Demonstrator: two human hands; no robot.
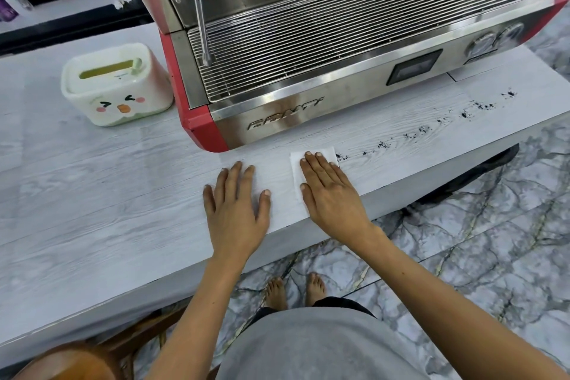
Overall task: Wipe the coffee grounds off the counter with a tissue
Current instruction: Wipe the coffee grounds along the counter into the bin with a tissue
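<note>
1. Your right hand (pixel 328 191) lies flat with straight fingers, pressing the white square paper tissue (pixel 311 174) onto the pale wood-grain counter (pixel 92 194). It presses rather than pinches; the tissue shows beyond your fingertips and on your thumb side.
2. Your left hand (pixel 236 205) rests flat and released on the bare counter just beside the tissue, holding nothing.
3. The dark scattered coffee grounds (pixel 422 129) start just past the tissue's far right corner and run away from your pressing hand in a broken trail towards the counter's right end. The nearest specks almost touch the tissue edge.
4. Judging by that, the wipe has barely begun: the whole visible trail is left to clear. Whether any grounds lie under the tissue you cannot tell.
5. The stretch under and between your hands looks free of grounds.
6. The red-cornered stainless steel espresso machine (pixel 339 86) stands just beyond your fingertips. Its front edge runs alongside the trail, leaving a narrow lane between it and the counter's near edge.
7. Likely risk: sweeping outward could push grounds off that near edge onto the marbled floor (pixel 462 241).
8. The white tissue box with a cartoon chick face (pixel 115 86) sits well beyond your left hand, out of the way.
</note>
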